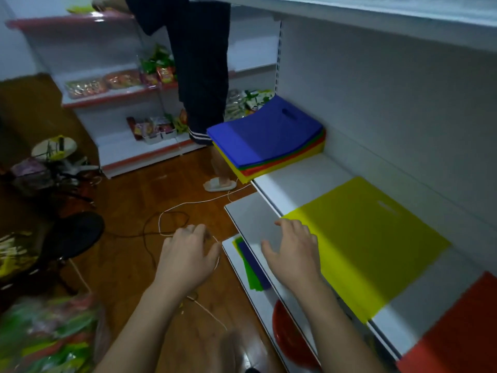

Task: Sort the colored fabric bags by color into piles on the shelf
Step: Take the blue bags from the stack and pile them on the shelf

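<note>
Nearest to you, at the lower right edge, a red bag [454,327] lies flat on the white shelf [301,173], partly cut off by the frame. Under the shelf's front lip a red bowl [290,337] sits on a lower level, and on a lower shelf board green and blue bags [251,267] show as a narrow strip.

Your left hand [185,257] hangs over the wooden floor [129,189], off the shelf, fingers loosely bent and spread; its grip has hold of nothing. Your right hand [295,251] is palm down at the shelf's front edge, fingers spread and relaxed, grip slack and empty. Its outer side is at the near corner of the yellow bag [371,238]; whether it touches cannot be told.

The yellow bag lies flat and alone in the middle of the shelf, its handle slot toward the back wall, well apart from the red bag.

On the floor, a white cord [188,204] loops beside a dark cable.

Farther along the same shelf a mixed stack [266,135] overhangs the front edge: blue on top, then green, orange-red and yellow edges beneath.

Beyond it, a person's leg [204,76] in dark trousers stands by another shelf unit holding packaged snacks [121,80].
</note>
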Motion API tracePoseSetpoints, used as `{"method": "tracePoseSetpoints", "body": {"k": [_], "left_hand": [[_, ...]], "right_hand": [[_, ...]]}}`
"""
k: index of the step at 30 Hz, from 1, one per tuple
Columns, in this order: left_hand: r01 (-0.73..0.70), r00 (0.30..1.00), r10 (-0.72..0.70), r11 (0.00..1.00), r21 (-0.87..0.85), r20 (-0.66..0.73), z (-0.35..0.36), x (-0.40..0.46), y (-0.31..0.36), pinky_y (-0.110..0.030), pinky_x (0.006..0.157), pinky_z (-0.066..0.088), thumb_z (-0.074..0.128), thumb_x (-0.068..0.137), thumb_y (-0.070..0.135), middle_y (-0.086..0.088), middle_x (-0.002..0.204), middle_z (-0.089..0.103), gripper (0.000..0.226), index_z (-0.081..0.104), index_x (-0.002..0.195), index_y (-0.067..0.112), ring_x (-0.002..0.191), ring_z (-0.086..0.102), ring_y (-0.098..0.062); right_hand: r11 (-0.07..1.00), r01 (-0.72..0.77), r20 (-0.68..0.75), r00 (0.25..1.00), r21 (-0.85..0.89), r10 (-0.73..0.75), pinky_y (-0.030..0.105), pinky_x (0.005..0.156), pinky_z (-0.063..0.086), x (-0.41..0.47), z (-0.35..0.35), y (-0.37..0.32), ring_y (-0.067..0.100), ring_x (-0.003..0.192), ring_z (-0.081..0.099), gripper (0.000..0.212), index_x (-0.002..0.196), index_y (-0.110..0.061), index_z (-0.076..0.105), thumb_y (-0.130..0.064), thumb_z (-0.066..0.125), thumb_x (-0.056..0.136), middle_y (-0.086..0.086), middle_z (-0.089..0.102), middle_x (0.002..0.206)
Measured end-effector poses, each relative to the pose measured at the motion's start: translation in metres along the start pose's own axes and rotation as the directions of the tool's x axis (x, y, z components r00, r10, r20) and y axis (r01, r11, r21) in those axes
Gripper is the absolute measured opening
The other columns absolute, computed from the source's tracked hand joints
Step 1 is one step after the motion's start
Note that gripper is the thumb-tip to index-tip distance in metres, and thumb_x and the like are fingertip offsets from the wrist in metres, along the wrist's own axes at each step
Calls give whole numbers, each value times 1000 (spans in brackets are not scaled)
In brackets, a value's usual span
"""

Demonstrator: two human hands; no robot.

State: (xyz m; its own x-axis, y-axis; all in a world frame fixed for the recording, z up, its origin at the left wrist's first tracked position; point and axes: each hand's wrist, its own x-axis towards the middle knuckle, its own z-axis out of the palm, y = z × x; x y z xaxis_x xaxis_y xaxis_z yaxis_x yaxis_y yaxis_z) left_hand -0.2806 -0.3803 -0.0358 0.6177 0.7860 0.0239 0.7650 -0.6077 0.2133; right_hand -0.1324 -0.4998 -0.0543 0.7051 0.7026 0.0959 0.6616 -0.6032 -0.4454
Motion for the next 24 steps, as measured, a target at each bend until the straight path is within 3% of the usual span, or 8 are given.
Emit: {"method": "tracePoseSetpoints", "body": {"k": [5,10,15,19,24], "left_hand": [[-61,997,57,996,-69,-60,-2,72,0,-33,95,42,46,94,52,7,117,58,34,54,117,27,112,50,-13],[-171,983,168,984,-43,-67,3,159,-8,-37,91,46,45,93,53,5,112,60,33,55,111,28,107,52,-16],[-336,937,330,941,-38,-114,-10,259,-8,-39,86,41,49,92,49,0,105,61,29,57,106,24,105,52,-24],[-411,909,409,911,-17,-79,-18,336,-13,-40,89,40,47,93,50,0,111,59,34,55,113,24,109,50,-22],[-481,877,481,877,13,-8,-13,405,-11,-40,94,38,44,95,50,-2,120,56,40,50,123,22,114,47,-22]], "right_hand": [[995,-53,18,998,-81,55,36,95,34,53,-1,-5,21,118,46,45,129,-23,48,-45,52,89,-1,53,125],[972,-232,54,972,37,230,34,95,41,111,6,-9,22,114,53,44,126,-20,50,-43,54,89,2,57,122],[913,-409,-5,913,9,409,36,96,42,177,9,-20,26,115,54,44,130,-19,48,-41,50,91,4,55,127],[822,-570,-7,822,-11,570,31,91,44,217,10,-30,24,113,57,42,124,-23,53,-50,46,92,1,60,124],[661,-748,-42,660,53,750,32,75,40,262,19,-40,26,105,60,66,112,-20,56,-75,30,87,5,63,114]]}}
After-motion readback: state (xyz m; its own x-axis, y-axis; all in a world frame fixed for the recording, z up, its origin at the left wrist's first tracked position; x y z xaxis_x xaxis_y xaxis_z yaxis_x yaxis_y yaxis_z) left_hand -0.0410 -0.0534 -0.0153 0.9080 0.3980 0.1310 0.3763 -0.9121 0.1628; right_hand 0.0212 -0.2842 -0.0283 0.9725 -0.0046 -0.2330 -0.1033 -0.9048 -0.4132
